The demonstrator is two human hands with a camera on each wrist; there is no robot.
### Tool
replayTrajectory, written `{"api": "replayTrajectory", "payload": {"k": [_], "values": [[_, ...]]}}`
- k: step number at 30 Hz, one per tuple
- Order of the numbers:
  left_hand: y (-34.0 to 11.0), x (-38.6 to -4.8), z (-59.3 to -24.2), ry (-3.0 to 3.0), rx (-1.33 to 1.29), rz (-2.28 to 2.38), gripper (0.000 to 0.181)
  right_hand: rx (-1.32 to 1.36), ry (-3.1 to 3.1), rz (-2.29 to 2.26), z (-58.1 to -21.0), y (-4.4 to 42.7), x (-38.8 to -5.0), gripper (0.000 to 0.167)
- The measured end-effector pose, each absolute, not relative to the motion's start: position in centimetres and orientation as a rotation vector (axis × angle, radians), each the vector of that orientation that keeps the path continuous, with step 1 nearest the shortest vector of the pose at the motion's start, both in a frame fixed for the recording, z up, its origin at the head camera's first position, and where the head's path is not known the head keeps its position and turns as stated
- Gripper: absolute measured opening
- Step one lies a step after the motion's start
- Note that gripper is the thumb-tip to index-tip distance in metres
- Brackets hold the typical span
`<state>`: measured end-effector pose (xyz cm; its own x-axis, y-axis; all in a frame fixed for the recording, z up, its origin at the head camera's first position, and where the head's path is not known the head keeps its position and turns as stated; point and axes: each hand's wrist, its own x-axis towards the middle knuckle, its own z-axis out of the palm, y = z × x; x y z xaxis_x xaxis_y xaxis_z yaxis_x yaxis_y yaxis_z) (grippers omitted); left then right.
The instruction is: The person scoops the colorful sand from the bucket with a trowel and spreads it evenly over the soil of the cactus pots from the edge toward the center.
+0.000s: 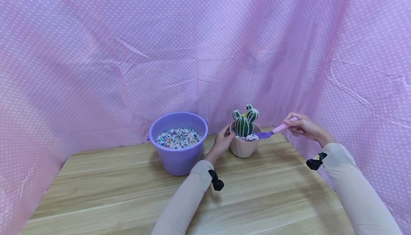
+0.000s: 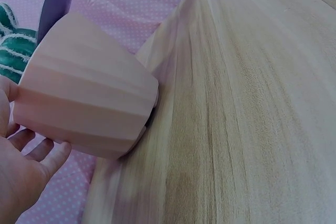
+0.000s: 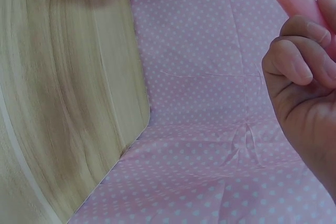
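A pale pink flower pot (image 1: 244, 148) stands on the table with a green, white-striped toy cactus (image 1: 244, 126) in it. Small multicoloured beads (image 1: 248, 137) lie around the cactus base. My left hand (image 1: 222, 140) holds the pot at its left side, thumb near the rim and fingers against the wall in the left wrist view. From the right, my right hand (image 1: 303, 126) grips the pink handle of a toy shovel (image 1: 285, 125). The shovel's purple blade (image 2: 55, 3) reaches the pot's rim; its tip is hard to make out among the beads.
Left of the pot, a purple bucket (image 1: 179, 160) partly filled with similar beads (image 1: 179, 138) stands on the wooden table (image 1: 115, 188). Pink polka-dot cloth (image 1: 192, 49) hangs behind and at both sides. The table's right edge runs below my right forearm.
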<state>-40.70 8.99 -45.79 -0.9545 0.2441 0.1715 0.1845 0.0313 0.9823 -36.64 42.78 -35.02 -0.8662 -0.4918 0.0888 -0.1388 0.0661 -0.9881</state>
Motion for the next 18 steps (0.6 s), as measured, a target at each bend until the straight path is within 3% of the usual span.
{"api": "replayTrajectory", "payload": {"k": [18], "values": [[9.03,-40.94,-45.75,2.211,0.450,2.114,0.055,-0.628,2.089,-1.854,-34.94,42.95,-36.90,0.024]]}}
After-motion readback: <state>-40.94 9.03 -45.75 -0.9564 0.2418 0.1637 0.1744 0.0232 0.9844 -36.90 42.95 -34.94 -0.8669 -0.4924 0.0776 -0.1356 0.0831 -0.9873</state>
